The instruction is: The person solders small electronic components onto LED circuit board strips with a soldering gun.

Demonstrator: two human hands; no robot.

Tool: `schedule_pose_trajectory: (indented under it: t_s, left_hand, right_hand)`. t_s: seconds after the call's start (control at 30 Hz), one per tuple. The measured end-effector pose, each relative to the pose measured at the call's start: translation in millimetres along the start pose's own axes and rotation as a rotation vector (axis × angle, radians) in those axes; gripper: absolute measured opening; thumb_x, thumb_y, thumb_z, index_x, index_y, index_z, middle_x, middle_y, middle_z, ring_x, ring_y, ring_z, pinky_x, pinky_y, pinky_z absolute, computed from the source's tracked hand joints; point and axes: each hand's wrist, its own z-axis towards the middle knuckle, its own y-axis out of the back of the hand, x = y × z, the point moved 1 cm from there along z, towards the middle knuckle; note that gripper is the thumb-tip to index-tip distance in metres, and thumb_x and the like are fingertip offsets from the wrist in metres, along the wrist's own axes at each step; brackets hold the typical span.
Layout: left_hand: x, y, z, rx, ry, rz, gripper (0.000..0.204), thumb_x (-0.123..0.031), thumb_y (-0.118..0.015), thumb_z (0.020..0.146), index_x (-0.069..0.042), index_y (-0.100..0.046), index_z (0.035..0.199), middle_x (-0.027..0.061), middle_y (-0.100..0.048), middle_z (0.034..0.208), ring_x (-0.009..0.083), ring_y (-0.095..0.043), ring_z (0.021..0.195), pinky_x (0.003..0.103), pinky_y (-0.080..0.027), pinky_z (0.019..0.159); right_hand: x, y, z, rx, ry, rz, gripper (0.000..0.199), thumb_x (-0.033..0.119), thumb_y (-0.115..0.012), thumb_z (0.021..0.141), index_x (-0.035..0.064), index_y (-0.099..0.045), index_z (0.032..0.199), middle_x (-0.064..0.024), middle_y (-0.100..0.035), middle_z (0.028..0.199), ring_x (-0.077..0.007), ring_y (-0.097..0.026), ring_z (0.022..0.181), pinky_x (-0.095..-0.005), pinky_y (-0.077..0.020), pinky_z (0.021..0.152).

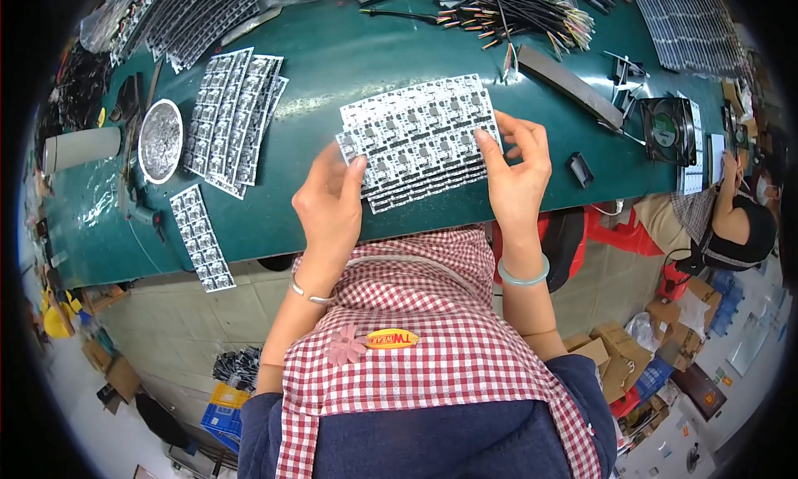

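Between my two hands is a fanned stack of white circuit board panels (420,142), patterned with rows of small dark components. My left hand (331,195) grips the stack's left edge, thumb on top and fingers hidden behind. On the right edge, my right hand (517,170) pinches the panels with its thumb on the face and its fingers partly behind. To the left, more circuit board panels (229,117) lie overlapping on the green table (316,63). A single circuit board panel (202,238) sticks out past the table's front edge.
A round silvery dish (161,141) and a soldering iron (146,216) are at the left. Bundled black wires (532,13) lie at the back. A long grey bar (570,86), a small black part (579,170) and a fan (667,131) are at right. Another person (731,221) sits far right.
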Motion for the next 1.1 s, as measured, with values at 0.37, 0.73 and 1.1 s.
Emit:
schedule_pose_trajectory:
  t_s: [0.37,0.73,1.1]
  left_hand:
    - [2,-2,3,-0.001,-0.159,0.228,0.036,-0.009,-0.069,0.089,0.009,-0.060,0.118,0.0052,-0.065,0.074,0.0037,-0.055,0.062,0.019,-0.044,0.054]
    - [3,-5,5,0.043,-0.036,0.168,0.038,-0.014,-0.069,0.090,0.009,-0.058,0.119,0.0063,-0.065,0.074,0.0040,-0.054,0.060,0.019,-0.041,0.050]
    - [4,-4,3,0.039,-0.045,0.143,0.038,-0.012,-0.069,0.090,0.009,-0.057,0.120,0.0047,-0.064,0.077,0.0045,-0.055,0.065,0.018,-0.043,0.055]
  right_hand:
    - [-12,-4,-7,-0.041,0.018,-0.044,0.031,0.013,-0.077,0.078,0.0006,-0.070,0.106,-0.0093,-0.057,0.093,-0.0236,-0.052,0.091,-0.0351,-0.0439,0.081]
    - [-9,-4,-3,-0.023,-0.043,0.021,0.031,0.010,-0.074,0.080,-0.0033,-0.068,0.108,-0.0127,-0.061,0.096,-0.0226,-0.060,0.085,-0.0339,-0.0483,0.072]
    - [-9,-6,-6,-0.031,0.044,-0.037,0.029,0.007,-0.072,0.081,-0.0042,-0.068,0.107,-0.0116,-0.058,0.089,-0.0230,-0.057,0.083,-0.0339,-0.0471,0.075]
